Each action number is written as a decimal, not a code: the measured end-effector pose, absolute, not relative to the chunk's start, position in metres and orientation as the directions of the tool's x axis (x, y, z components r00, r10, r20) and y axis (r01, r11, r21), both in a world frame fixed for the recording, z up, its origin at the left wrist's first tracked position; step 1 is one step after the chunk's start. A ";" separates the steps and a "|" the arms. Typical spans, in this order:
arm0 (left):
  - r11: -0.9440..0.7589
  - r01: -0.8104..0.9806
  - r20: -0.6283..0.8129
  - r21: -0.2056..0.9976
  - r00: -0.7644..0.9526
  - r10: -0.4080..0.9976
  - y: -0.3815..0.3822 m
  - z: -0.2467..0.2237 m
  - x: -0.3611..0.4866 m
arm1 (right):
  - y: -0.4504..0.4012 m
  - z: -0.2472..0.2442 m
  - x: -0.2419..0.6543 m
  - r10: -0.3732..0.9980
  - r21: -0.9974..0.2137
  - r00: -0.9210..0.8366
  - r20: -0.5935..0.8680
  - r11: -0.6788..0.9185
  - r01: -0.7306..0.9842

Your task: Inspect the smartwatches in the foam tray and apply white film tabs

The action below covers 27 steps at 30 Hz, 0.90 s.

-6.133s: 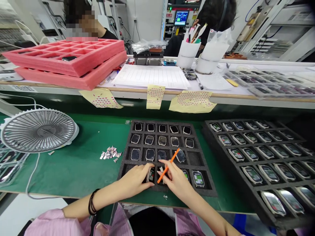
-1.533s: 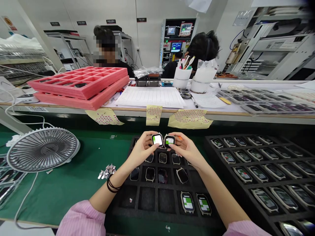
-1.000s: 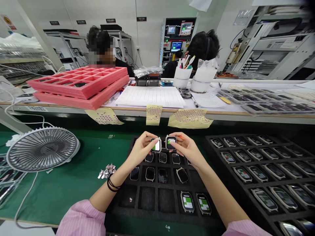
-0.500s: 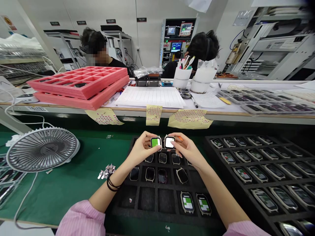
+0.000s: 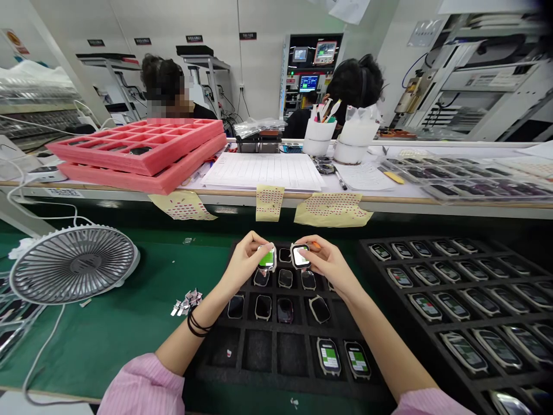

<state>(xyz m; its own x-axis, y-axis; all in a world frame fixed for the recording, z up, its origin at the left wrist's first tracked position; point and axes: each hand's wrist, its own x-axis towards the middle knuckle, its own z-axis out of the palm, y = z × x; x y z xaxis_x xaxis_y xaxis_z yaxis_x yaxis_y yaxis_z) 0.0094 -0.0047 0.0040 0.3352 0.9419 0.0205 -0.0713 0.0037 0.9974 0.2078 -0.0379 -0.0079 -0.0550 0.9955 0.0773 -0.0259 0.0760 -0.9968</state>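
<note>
My left hand [image 5: 247, 259] grips a smartwatch case [image 5: 267, 258] with a green and white screen, its thumb lying over the upper edge. In my right hand [image 5: 326, 260] is a second smartwatch case [image 5: 300, 256], its screen mostly white, with the thumb on the glass. A small orange piece shows at the right fingers. The two watches are apart, held above a black foam tray [image 5: 259, 369] with square compartments. Several watch cases lie in it, most with dark screens; a lit watch [image 5: 329, 355] and another lit watch [image 5: 358, 359] sit in the near row.
On the right a second black tray [image 5: 406, 323] holds several watches. A white fan [image 5: 75, 262] and small loose strips [image 5: 186, 302] lie on the green mat at left. Red foam trays [image 5: 142, 150], paper sheets [image 5: 263, 170] and white cups [image 5: 319, 137] stand on the shelf. Two people sit behind it.
The two watches have moved apart: the left one shifted left and slightly down, the right one slightly right. My left thumb now lies higher on its watch. Both stay held.
</note>
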 end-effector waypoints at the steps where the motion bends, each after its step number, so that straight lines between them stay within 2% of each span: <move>1: 0.005 -0.067 0.019 0.998 0.352 0.936 -0.005 0.003 0.009 | -0.038 -0.007 0.208 0.998 -0.997 -0.037 0.060 0.058 -0.041; 6: -0.055 -0.054 0.073 0.997 0.431 0.899 -0.006 0.001 0.009 | -0.036 -0.005 0.208 0.999 -0.993 0.043 0.008 0.013 -0.117; 9: -0.083 -0.069 0.106 0.994 0.457 0.883 -0.006 -0.002 0.009 | -0.037 -0.005 0.207 1.000 -0.993 0.019 0.019 0.021 -0.118; 15: -0.101 -0.002 0.092 0.995 0.439 0.894 -0.004 -0.004 0.007 | -0.038 -0.009 0.207 0.994 -0.995 -0.066 0.087 0.083 -0.056; 21: -0.112 0.026 0.091 0.993 0.421 0.902 -0.002 -0.003 0.007 | -0.037 -0.010 0.210 0.981 -0.989 -0.162 0.109 0.123 0.079; 27: -0.058 -0.028 0.064 0.998 0.409 0.910 -0.003 -0.004 0.011 | -0.036 -0.008 0.208 0.999 -0.999 0.024 0.043 0.044 -0.030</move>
<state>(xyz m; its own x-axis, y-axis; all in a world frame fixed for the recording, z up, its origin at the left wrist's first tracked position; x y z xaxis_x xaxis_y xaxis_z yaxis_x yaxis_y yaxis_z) 0.0106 -0.0033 -0.0038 0.4087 0.9104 0.0641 -0.0281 -0.0576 0.9979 0.2079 -0.0361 -0.0084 0.0238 0.9988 0.0429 -0.0297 0.0436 -0.9986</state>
